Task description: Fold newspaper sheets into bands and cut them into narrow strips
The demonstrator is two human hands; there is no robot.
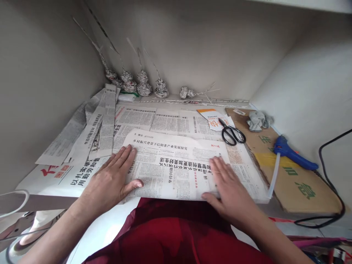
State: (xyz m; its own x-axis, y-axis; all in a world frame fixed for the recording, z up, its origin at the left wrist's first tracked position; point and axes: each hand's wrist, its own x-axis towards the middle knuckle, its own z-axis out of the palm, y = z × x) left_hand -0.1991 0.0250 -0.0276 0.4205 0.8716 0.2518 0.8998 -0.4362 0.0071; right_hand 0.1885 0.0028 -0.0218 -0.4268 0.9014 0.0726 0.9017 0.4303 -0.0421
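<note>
A folded newspaper sheet lies along the front edge of the table, over other newspaper spread flat beneath it. My left hand rests flat on its left end, fingers stretched out and thumb apart. On the right end lies my right hand, also spread with the thumb out, slightly blurred. Neither hand grips anything. Long newspaper strips are heaped just beyond my left hand. Black-handled scissors lie past my right hand, partly over a torn orange-and-white paper piece.
Gourd-shaped woven paper figures stand along the back wall, near thin rolled paper sticks. At right, a blue glue gun with its glue stick and black cable lies on flattened cardboard, beside a crumpled grey cloth.
</note>
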